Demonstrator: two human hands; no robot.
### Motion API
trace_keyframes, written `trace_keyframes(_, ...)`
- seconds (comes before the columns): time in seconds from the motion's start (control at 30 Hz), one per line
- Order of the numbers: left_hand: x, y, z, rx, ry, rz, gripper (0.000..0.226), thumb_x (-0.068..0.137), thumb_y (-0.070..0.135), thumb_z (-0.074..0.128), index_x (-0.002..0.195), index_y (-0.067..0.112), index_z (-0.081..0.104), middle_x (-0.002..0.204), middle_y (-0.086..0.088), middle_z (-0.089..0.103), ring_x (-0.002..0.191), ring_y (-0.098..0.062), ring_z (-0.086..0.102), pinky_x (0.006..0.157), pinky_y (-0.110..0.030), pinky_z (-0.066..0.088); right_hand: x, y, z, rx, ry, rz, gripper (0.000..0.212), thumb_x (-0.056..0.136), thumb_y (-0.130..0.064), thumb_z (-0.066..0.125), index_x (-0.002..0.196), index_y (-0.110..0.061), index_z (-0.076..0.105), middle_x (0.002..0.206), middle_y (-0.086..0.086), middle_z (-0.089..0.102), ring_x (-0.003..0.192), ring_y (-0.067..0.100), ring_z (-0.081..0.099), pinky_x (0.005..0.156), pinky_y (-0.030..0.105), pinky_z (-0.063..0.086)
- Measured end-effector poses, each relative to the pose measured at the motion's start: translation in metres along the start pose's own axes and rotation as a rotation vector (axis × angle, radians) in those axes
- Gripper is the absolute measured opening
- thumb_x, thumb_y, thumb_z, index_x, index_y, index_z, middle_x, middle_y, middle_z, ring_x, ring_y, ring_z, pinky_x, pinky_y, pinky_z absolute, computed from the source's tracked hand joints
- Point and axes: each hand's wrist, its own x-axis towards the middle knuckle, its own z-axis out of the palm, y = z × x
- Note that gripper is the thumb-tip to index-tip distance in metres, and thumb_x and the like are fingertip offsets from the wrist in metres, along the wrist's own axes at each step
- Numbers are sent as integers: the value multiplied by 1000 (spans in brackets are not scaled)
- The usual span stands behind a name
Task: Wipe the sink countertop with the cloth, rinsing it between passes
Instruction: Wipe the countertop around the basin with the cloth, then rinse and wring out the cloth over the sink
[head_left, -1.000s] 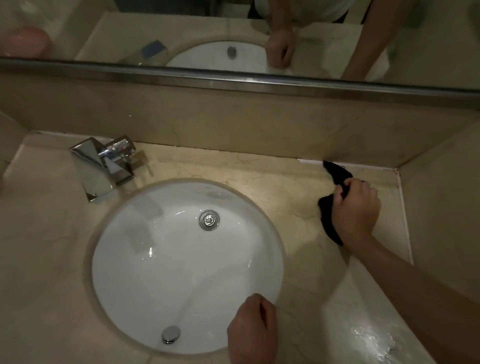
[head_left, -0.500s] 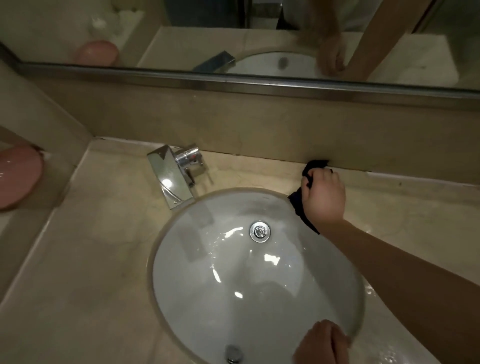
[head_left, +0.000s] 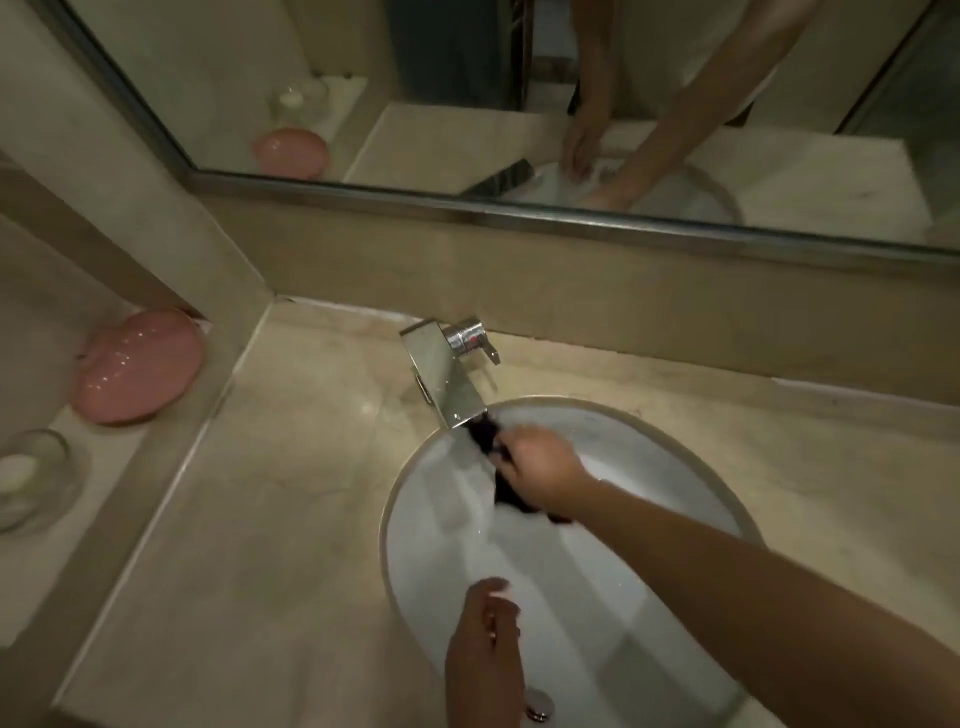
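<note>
Rinsing stage: the cloth (head_left: 491, 447) hangs over the sink basin (head_left: 649, 447), its upper end just under the faucet (head_left: 447, 382) spout.
Right hand (head_left: 543, 475): fingers curled round the cloth's middle, gripping it; forearm reaches in from the lower right.
Left hand (head_left: 485, 660): over the near side of the basin, fingers loosely curled, holding nothing.
Cloth: dark, bunched; long axis runs from the spout down and right past the right hand, the tail drooping below the wrist.
Key relation: spout lies up and left of the gripping hand, touching or nearly touching the cloth; faucet handle (head_left: 470, 338) sits behind the spout, well apart from the left hand.
Water: flow cannot be told.
Countertop (head_left: 291, 519): beige stone round the basin.
Judgement: the free left hand is likelier to work the handle or wring.
Side ledge: pink dish (head_left: 137, 366), glass bowl (head_left: 31, 475).
</note>
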Motion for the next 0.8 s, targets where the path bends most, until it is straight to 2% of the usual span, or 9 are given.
trace_keyframes(0.07, 3, 17, -15, 28, -85, 7, 64, 79, 0, 72, 117, 45, 49, 108, 10, 62, 87, -4, 61, 72, -14, 47, -53, -14, 2, 201, -99, 99, 23, 101, -37, 49, 102, -17, 62, 102, 3, 64, 97, 24, 58, 75, 35, 39)
trace_keyframes(0.13, 0, 40, -28, 24, -332, -38, 88, 67, 19, 81, 135, 46, 33, 127, 18, 51, 111, -2, 56, 90, -21, 48, -100, -28, -9, 541, -56, 307, 16, 99, -37, 56, 96, -22, 61, 92, -6, 66, 88, 16, 61, 74, 29, 44)
trace_keyframes(0.17, -3, 55, -33, -14, -484, -66, 90, 63, 24, 80, 138, 45, 33, 129, 17, 54, 115, -3, 58, 94, -24, 49, -120, -36, -18, 723, -16, 372, 13, 98, -35, 59, 94, -23, 62, 86, -8, 67, 85, 14, 63, 74, 26, 47)
trace_keyframes(0.23, -14, 83, -38, -106, -720, -60, 77, 68, 17, 77, 136, 36, 47, 124, 6, 66, 115, -10, 64, 97, -30, 53, -151, -53, -38, 1008, 95, 421, 12, 97, -31, 63, 93, -19, 62, 81, -8, 67, 81, 10, 65, 73, 22, 50)
trace_keyframes(0.33, -30, 110, -45, -90, -805, -1, 61, 77, 7, 76, 131, 28, 55, 118, -2, 71, 111, -18, 68, 93, -30, 54, -183, -72, -72, 1232, 143, 414, 17, 101, -31, 56, 103, -17, 65, 89, -7, 70, 84, 3, 66, 73, 14, 50)
trace_keyframes(0.5, -52, 139, -65, 30, -771, 142, 47, 87, 6, 68, 126, 32, 61, 109, 5, 74, 104, -11, 69, 88, -23, 54, -219, -60, -104, 1043, 84, 306, 16, 100, -29, 59, 111, -36, 69, 106, -4, 67, 105, 7, 61, 86, 16, 48)
trace_keyframes(0.63, -78, 161, -69, 134, -702, 281, 51, 83, 12, 62, 120, 46, 62, 105, 6, 72, 95, -8, 68, 81, -19, 50, -241, -48, -114, 973, 172, 315, 11, 94, -23, 69, 98, -32, 71, 115, -7, 62, 115, 11, 58, 86, 17, 50)
trace_keyframes(0.7, -86, 170, -72, 127, -695, 293, 55, 83, 10, 65, 123, 47, 57, 105, 6, 72, 97, -8, 69, 82, -20, 51, -257, -46, -121, 1008, 210, 243, 33, 92, -16, 72, 118, -33, 62, 132, -12, 54, 129, 6, 50, 96, 18, 49)
trace_keyframes(0.8, -97, 189, -79, 232, -760, 304, 55, 80, 13, 68, 121, 43, 48, 93, 6, 71, 86, -11, 70, 81, -28, 56, -280, -49, -139, 923, 140, -11, 78, 90, -5, 70, 150, -38, 33, 154, -25, 33, 144, -1, 31, 114, 20, 33)
